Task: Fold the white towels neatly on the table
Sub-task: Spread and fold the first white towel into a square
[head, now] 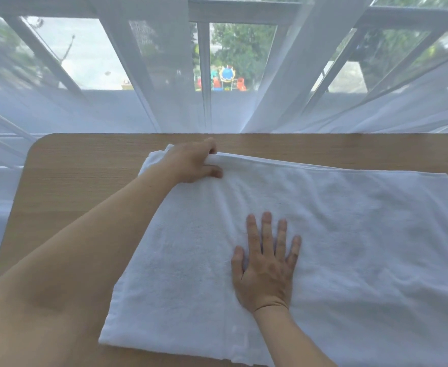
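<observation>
A large white towel (363, 247) lies spread over the wooden table (79, 168), covering its middle and right side, with layered edges showing along its far side. My left hand (191, 162) reaches to the towel's far left part and grips the far edge between thumb and curled fingers. My right hand (266, 263) lies flat on the towel's middle, palm down, fingers straight and spread.
Sheer white curtains (310, 75) hang right behind the table's far edge, in front of a window with white railings. Bare wood shows on the table's left side and along the far edge. The towel runs past the frame's right and bottom edges.
</observation>
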`<control>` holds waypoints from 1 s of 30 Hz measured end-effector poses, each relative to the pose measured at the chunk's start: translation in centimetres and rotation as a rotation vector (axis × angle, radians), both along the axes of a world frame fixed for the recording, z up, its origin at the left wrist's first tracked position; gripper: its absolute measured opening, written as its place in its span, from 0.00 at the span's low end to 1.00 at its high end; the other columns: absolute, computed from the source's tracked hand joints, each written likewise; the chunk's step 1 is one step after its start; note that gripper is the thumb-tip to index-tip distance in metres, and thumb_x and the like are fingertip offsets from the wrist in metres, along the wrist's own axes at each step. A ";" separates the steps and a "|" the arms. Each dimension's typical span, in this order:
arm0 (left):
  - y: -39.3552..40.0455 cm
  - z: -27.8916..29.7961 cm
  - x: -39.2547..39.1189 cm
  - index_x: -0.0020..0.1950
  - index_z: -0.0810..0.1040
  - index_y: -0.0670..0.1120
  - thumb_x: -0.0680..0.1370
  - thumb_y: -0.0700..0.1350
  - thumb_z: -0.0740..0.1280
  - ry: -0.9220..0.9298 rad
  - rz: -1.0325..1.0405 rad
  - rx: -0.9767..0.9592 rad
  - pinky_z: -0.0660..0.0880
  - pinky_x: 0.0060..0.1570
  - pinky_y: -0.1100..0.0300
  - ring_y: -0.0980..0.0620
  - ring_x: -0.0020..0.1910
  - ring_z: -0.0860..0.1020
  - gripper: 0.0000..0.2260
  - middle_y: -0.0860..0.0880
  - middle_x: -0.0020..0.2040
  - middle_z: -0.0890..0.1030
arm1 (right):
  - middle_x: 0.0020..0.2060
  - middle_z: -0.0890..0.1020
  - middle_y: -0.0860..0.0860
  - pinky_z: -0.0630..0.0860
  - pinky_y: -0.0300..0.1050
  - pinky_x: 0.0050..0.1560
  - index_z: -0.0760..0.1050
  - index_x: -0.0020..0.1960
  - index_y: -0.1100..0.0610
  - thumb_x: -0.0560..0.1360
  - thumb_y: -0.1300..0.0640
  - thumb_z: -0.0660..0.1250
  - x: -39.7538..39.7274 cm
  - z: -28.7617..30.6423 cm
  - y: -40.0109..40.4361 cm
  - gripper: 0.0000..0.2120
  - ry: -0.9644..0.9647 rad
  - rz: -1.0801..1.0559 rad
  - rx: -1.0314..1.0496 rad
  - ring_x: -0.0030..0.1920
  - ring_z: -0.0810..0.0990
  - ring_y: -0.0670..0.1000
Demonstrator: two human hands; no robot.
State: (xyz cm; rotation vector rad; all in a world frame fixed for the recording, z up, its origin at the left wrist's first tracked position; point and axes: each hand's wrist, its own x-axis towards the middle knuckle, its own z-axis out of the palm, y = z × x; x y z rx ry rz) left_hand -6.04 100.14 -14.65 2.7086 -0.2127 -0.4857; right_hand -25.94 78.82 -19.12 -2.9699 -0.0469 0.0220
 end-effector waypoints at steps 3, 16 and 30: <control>0.6 0.4 1.0 0.48 0.72 0.53 0.73 0.66 0.69 0.019 -0.139 0.070 0.66 0.44 0.54 0.48 0.49 0.74 0.18 0.55 0.45 0.74 | 0.81 0.55 0.52 0.51 0.69 0.76 0.55 0.81 0.50 0.79 0.43 0.52 0.1 0.0 0.0 0.32 0.017 0.002 -0.005 0.80 0.51 0.60; -1.6 -2.5 -7.7 0.76 0.65 0.48 0.75 0.66 0.65 -0.278 0.097 0.006 0.55 0.72 0.49 0.46 0.73 0.66 0.35 0.48 0.71 0.72 | 0.81 0.54 0.52 0.49 0.68 0.76 0.54 0.81 0.49 0.79 0.42 0.51 0.0 -0.4 0.1 0.32 0.023 -0.006 -0.007 0.81 0.49 0.59; -0.5 -0.2 -2.3 0.44 0.72 0.54 0.68 0.69 0.71 -0.211 0.010 0.162 0.64 0.48 0.51 0.43 0.54 0.78 0.21 0.50 0.49 0.81 | 0.81 0.54 0.50 0.48 0.67 0.76 0.54 0.81 0.48 0.80 0.42 0.50 0.0 -0.5 0.0 0.31 0.015 -0.017 0.007 0.81 0.49 0.58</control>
